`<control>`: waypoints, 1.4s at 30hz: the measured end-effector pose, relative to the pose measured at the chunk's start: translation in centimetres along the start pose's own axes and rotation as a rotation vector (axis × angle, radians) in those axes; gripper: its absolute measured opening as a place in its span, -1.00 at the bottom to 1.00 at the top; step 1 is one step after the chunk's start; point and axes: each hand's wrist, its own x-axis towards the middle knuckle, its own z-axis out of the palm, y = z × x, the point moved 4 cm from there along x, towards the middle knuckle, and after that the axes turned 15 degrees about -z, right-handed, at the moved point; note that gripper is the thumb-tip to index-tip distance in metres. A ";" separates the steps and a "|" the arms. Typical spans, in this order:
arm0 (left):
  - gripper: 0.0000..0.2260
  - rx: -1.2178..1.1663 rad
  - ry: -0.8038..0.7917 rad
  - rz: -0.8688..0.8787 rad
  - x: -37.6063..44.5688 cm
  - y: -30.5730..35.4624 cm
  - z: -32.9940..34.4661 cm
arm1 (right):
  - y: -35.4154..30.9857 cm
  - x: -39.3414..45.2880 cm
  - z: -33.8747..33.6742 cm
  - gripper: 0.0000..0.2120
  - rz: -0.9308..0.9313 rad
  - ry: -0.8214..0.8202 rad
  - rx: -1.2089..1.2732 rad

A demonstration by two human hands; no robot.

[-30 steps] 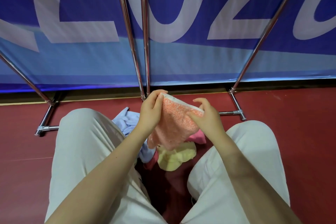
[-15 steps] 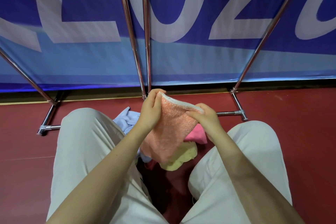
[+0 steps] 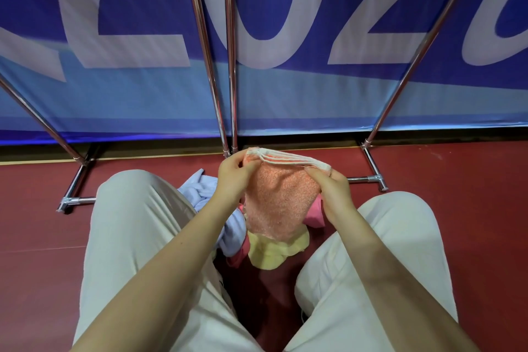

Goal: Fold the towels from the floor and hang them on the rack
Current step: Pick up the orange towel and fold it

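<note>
Mid-fold: our left hand and right hand fingers pinch the orange towel's top edge, body dangling below them. Probably next: hanging it over the rack beyond our fingertips.

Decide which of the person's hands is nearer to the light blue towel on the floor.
Left. The left hand grips the orange towel just above the light blue towel; the right hand grips its far edge, farther away.
</note>
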 end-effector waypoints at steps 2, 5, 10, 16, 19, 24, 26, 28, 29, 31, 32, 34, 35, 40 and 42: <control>-0.86 -0.039 0.042 -0.037 0.2 0.0 -0.3 | -0.1 0.0 0.3 -0.90 -0.047 -0.014 -0.021; -0.87 -0.078 0.045 -0.042 0.3 -0.2 -0.3 | -0.2 -0.2 0.6 -0.87 -0.092 -0.031 -0.037; -0.92 -0.173 0.003 -0.077 0.2 -0.4 0.0 | -0.8 -0.1 0.7 -0.91 -0.184 -0.020 -0.130; -0.91 -0.282 -0.112 -0.250 0.5 -1.4 0.8 | -0.6 0.0 0.5 -0.85 -0.207 0.047 -0.220; -0.84 -0.388 -0.161 -0.347 0.2 -1.2 1.3 | -0.2 0.1 0.7 -0.79 -0.180 0.059 -0.270; -0.75 -0.501 -0.168 -0.450 0.5 -1.1 1.9 | -0.4 0.2 1.3 -0.79 -0.181 0.092 -0.261; -0.86 -0.528 -0.148 -0.403 0.7 -0.8 2.1 | -0.5 0.3 1.6 -0.83 -0.188 0.105 -0.268; -0.92 -0.511 -0.112 -0.323 1.0 -0.6 2.1 | -0.3 0.5 1.9 -0.88 -0.173 0.125 -0.271; -0.90 -0.472 -0.083 -0.279 1.2 -0.5 2.0 | -0.1 0.6 2.0 -0.89 -0.158 0.139 -0.265; -0.83 -0.344 -0.009 -0.203 1.3 -0.3 1.9 | 0.1 0.7 2.1 -0.89 -0.122 0.178 -0.261; -0.84 -0.290 0.027 -0.174 1.2 -0.2 1.9 | 0.4 0.8 2.1 -0.87 -0.101 0.201 -0.261; -0.85 -0.227 0.091 -0.133 1.1 -0.1 2.3 | 0.7 0.7 2.1 -0.80 -0.065 0.255 -0.253; -0.84 -0.210 0.121 -0.126 1.0 -0.2 2.6 | 0.9 0.6 2.1 -0.73 -0.049 0.280 -0.243; -0.91 -0.216 0.192 -0.226 0.7 -1.9 4.1 | 1.7 0.5 2.0 -0.74 0.004 0.331 -0.245; -0.92 -0.229 0.186 -0.244 0.5 -2.1 4.9 | 1.8 0.5 2.2 -0.70 -0.018 0.327 -0.295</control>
